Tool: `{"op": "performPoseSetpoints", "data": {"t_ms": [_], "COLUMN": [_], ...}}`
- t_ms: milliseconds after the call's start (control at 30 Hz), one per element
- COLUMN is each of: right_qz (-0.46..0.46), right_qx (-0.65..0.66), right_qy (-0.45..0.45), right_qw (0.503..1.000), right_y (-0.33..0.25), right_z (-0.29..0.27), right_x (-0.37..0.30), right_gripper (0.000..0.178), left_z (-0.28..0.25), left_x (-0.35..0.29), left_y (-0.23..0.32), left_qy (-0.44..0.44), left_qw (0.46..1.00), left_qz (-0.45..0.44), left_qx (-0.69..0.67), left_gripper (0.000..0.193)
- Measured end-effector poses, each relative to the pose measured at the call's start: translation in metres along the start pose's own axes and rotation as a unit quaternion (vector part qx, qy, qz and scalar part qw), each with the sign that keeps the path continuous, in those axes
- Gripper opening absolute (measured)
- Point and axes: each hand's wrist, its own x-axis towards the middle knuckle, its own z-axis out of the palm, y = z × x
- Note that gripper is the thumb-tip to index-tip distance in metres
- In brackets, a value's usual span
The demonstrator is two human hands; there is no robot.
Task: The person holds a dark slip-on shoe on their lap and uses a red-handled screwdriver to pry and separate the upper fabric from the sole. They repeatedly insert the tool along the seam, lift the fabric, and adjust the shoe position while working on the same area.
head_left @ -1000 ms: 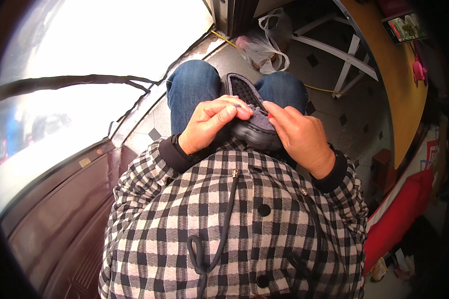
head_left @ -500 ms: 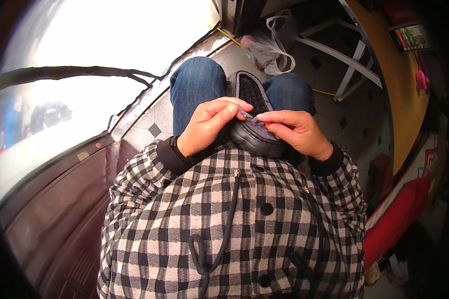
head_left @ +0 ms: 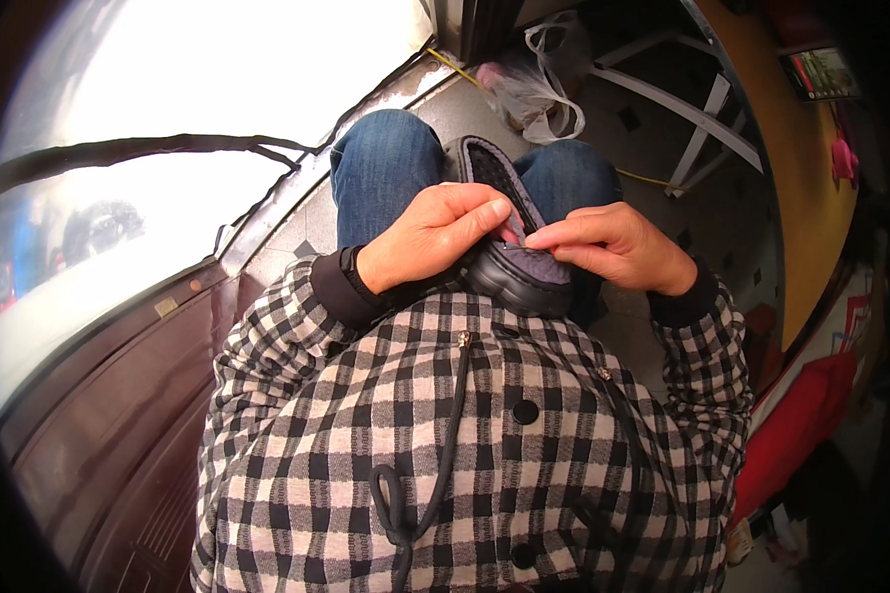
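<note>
A black slipper (head_left: 516, 283) with a grey fuzzy lining is held between my knees, its open end pointing away from me. My left hand (head_left: 433, 235) is closed at the slipper's opening, thumb on top, fingertips at the lining's edge and partly hidden inside. From the other side, my right hand (head_left: 623, 249) pinches a thin, needle-like thing (head_left: 520, 247) between thumb and forefinger. Its tip lies against the lining, close to the left fingertips. Whether a thread runs from it is too small to make out.
My jeans-clad knees (head_left: 388, 163) flank the slipper. A clear plastic bag (head_left: 544, 104) lies on the tiled floor ahead, beside a white metal frame (head_left: 677, 117). A wooden tabletop (head_left: 811, 188) with a lit screen (head_left: 821, 74) stands to the right, a brown panel (head_left: 119, 435) to the left.
My right hand has shifted slightly right and turned flatter. The left hand has moved right, further over the opening. A small red bit by the right fingertips no longer shows.
</note>
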Motion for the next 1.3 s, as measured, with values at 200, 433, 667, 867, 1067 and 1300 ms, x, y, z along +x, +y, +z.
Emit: {"op": "performPoseSetpoints", "data": {"t_ms": [200,433,667,867,1067,1300], "right_qz": [-0.021,-0.017,-0.02,-0.035,-0.033,-0.021], "right_qx": [-0.18,-0.343,-0.43,-0.52,-0.606,-0.661], "right_qy": [-0.037,-0.081,-0.098,-0.101,0.014,0.13], "right_qw": [0.983,0.936,0.897,0.847,0.794,0.739], "right_y": [-0.018,-0.042,-0.064,-0.08,-0.072,-0.055], "right_z": [-0.014,-0.02,-0.018,-0.001,0.048,0.047], "right_x": [0.0,0.004,0.01,0.013,0.015,0.012], "right_gripper": [0.033,0.026,0.027,0.01,0.017,0.017], "left_z": [0.001,-0.001,-0.001,0.001,0.002,-0.001], "left_x": [0.001,0.0,-0.001,-0.002,-0.002,0.003], "left_y": [-0.002,0.0,0.002,-0.003,-0.014,-0.012], "left_qy": [-0.018,-0.043,-0.041,-0.023,0.033,0.114], "left_qw": [0.999,0.997,0.995,0.992,0.984,0.986], "left_qz": [-0.003,-0.006,0.014,0.033,0.075,0.043], "left_qx": [0.032,0.066,0.089,0.119,0.156,0.118], "left_gripper": [0.029,0.03,0.029,0.028,0.023,0.021]}}
